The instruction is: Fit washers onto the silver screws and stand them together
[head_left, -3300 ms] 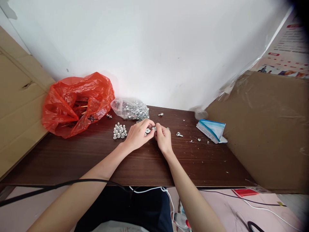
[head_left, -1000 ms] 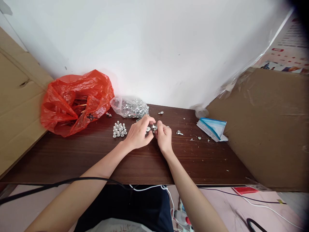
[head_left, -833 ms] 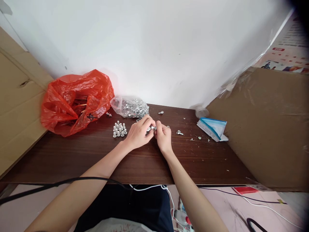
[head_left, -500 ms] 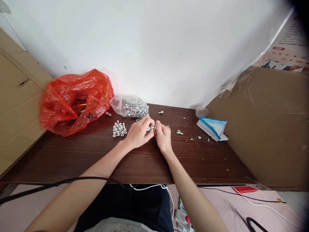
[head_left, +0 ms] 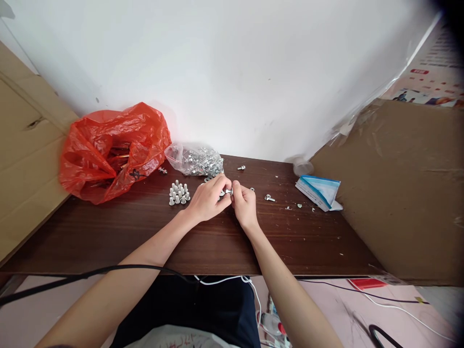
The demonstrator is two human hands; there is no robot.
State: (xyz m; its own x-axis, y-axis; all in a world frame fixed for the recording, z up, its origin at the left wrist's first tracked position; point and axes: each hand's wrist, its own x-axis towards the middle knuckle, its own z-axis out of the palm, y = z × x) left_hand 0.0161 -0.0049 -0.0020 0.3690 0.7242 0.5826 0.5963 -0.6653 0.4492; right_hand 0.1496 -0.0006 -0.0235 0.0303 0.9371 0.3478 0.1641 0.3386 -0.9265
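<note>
Both hands meet over the middle of the table, with a silver bolt point(head_left: 228, 191) pinched between them. My left hand point(head_left: 211, 195) is closed, thumb and forefinger on one end of the bolt. From the other side my right hand point(head_left: 245, 204) grips it with thumb against curled fingers. Fingers hide most of the bolt. Left of my left hand stands a cluster of several bolts point(head_left: 179, 193), heads down. Behind the hands lies a clear plastic bag point(head_left: 199, 159) full of small metal hardware, with washers point(head_left: 208, 179) by its edge.
A red plastic bag point(head_left: 112, 150) sits at the left by a cardboard panel point(head_left: 32, 145). Loose bolts point(head_left: 269, 198) and a nut point(head_left: 252, 189) lie right of the hands. A blue-and-white packet point(head_left: 319, 192) and a clear cup point(head_left: 303, 166) stand near the right cardboard point(head_left: 406, 193).
Both hands stay in nearly the same place, still closed on the bolt. Only a slight shift of the fingers and bolt shows.
</note>
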